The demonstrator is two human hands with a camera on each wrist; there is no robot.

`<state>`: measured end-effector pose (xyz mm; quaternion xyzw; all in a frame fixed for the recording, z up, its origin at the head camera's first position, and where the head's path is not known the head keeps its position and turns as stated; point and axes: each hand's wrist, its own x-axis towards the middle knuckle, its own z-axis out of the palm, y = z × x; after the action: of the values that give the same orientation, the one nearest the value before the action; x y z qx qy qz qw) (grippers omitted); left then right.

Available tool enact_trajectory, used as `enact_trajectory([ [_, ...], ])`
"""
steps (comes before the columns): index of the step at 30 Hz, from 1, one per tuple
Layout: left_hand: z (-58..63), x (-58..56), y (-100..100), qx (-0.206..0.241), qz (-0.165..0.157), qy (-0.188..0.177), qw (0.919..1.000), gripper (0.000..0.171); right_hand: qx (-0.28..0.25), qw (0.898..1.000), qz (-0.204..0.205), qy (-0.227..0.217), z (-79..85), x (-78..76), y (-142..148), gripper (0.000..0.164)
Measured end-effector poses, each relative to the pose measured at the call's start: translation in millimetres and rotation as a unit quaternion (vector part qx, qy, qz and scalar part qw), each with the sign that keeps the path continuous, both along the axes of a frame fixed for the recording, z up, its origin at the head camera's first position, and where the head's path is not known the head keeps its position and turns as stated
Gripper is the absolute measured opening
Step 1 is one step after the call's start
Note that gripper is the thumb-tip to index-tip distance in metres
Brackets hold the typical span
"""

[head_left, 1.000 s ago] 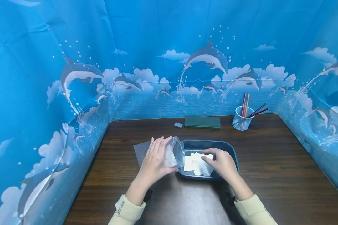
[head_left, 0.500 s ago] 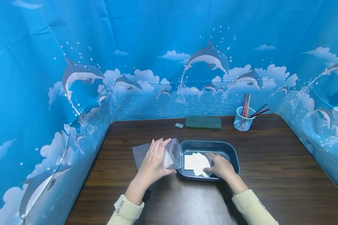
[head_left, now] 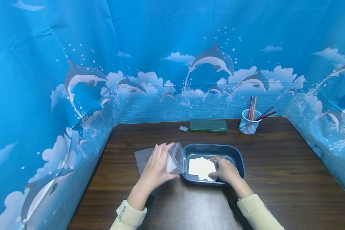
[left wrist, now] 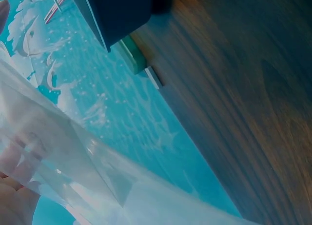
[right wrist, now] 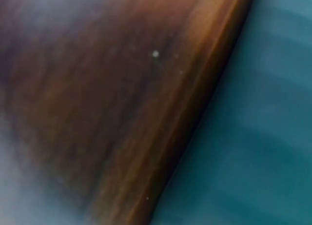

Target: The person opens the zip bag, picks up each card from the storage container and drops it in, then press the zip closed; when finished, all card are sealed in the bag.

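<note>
My left hand (head_left: 157,164) grips a clear plastic bag (head_left: 179,158), its mouth gaping toward the right. Something whitish shows through the plastic, but I cannot tell what it is. In the left wrist view the bag (left wrist: 112,181) lies across the fingers (left wrist: 14,159). A dark blue tray (head_left: 211,145) stands just right of the bag. Several white paper cards (head_left: 199,166) overlap in a loose pile inside it. My right hand (head_left: 226,171) reaches into the tray and holds the pile's right edge between thumb and fingers. The right wrist view is blurred and shows neither hand nor cards.
Behind the tray lie a green case (head_left: 208,126) and a small grey block (head_left: 183,128). A light blue cup (head_left: 248,123) with several pencils stands at the back right. A dolphin-print curtain (head_left: 161,64) surrounds the dark wooden table (head_left: 287,166).
My right hand has come down from above the cards to their right edge and taken hold there. The left hand and bag have barely moved.
</note>
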<state>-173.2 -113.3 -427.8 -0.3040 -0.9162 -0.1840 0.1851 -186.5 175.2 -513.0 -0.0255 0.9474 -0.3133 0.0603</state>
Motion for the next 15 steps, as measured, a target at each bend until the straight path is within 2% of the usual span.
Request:
enact_trajectory([
  [4, -0.5, 0.8, -0.5, 0.009, 0.001, -0.004, 1.0, 0.122, -0.017, 1.0, -0.012, 0.012, 2.0, 0.8, -1.0, 0.058],
  [15, 0.4, 1.1, 0.8, 0.019, -0.006, 0.0, 0.9998, 0.121, -0.062, 0.994, -0.057, 0.065, 4.5, 3.3, 2.4, 0.015],
])
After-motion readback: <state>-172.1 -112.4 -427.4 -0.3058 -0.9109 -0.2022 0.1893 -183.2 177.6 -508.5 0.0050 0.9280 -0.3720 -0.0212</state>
